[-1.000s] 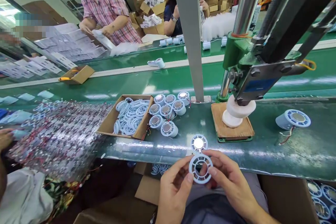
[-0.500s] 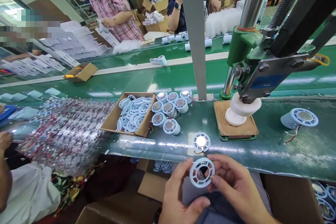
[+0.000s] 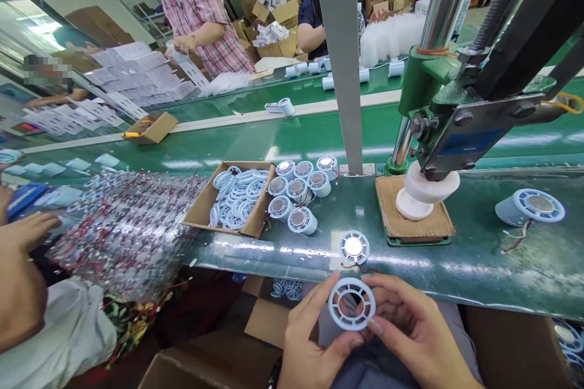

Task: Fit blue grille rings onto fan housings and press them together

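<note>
A light-blue spoked plastic ring [image 3: 335,314] with an open centre is held up just in front of the bench edge, its face turned to me. My left hand [image 3: 310,334] grips its left side, thumb at the lower rim. My right hand [image 3: 406,322] pinches its right side between thumb and fingers. Just beyond, on the bench, lies a similar blue ring with a silver disc [image 3: 354,247] in its centre and thin wires. Blue cylinders with spoked tops [image 3: 302,220] stand grouped farther off, and another blue cylinder [image 3: 529,206] lies at the right.
A green hand press [image 3: 429,91] with a white pad stands over a cardboard-topped base [image 3: 417,209]. Left of it are a carton of blue rings [image 3: 223,228] and a heap of wired parts [image 3: 128,231]. A co-worker's arm [image 3: 22,279] reaches in at left. A grey post [image 3: 340,61] rises mid-bench.
The ring has turned to face me more squarely. My left thumb has closed in on its lower rim. The co-worker's arm at left has come farther into view.
</note>
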Demonstrator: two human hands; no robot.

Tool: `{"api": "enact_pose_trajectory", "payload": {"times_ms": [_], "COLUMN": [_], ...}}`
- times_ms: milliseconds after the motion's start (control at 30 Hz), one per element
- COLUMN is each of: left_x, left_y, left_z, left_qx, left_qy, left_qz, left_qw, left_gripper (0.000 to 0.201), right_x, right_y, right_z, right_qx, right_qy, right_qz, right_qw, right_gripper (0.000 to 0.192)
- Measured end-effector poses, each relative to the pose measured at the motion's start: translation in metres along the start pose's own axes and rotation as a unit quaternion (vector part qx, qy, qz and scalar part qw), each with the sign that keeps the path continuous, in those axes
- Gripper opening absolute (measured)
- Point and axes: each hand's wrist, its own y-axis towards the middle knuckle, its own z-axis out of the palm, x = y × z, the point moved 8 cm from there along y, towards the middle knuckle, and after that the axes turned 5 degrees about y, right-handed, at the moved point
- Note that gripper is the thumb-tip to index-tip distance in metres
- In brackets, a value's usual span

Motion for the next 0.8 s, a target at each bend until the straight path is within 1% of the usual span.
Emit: {"api": "enact_pose_trajectory", "payload": {"times_ms": [67, 133, 333, 500, 667, 800], "left_x": [-0.006, -0.011, -0.014, -0.01, -0.006, -0.006], "left_y": [0.005, 0.01, 0.015, 0.017, 0.02, 0.022], "left_z": [0.0, 0.0, 0.0, -0.002, 0.0, 0.0], "left_qx": [0.009, 0.012, -0.004, -0.017, -0.008, 0.001], "left_qy": [-0.021, -0.03, -0.044, -0.069, -0.106, -0.101], "left_qz": [0.01, 0.013, 0.009, -0.005, -0.025, -0.021], "left_qw": [1.0, 0.999, 0.999, 0.997, 0.994, 0.995], "left_gripper": [0.068, 0.071, 0.075, 0.074, 0.079, 0.079], "right_x": [-0.006, -0.011, -0.021, -0.021, -0.023, -0.022], "right_y": [0.003, 0.005, 0.01, 0.01, 0.007, 0.005], "right_z": [0.002, 0.004, 0.007, 0.007, 0.006, 0.005], "right_qx": [0.014, 0.029, 0.046, 0.047, 0.045, 0.038], "right_qy": [0.051, 0.101, 0.189, 0.194, 0.177, 0.164], "right_qz": [0.033, 0.052, 0.084, 0.086, 0.092, 0.08], "right_qw": [0.998, 0.993, 0.977, 0.976, 0.979, 0.983], "right_gripper": [0.04, 0.044, 0.042, 0.042, 0.043, 0.044]}}
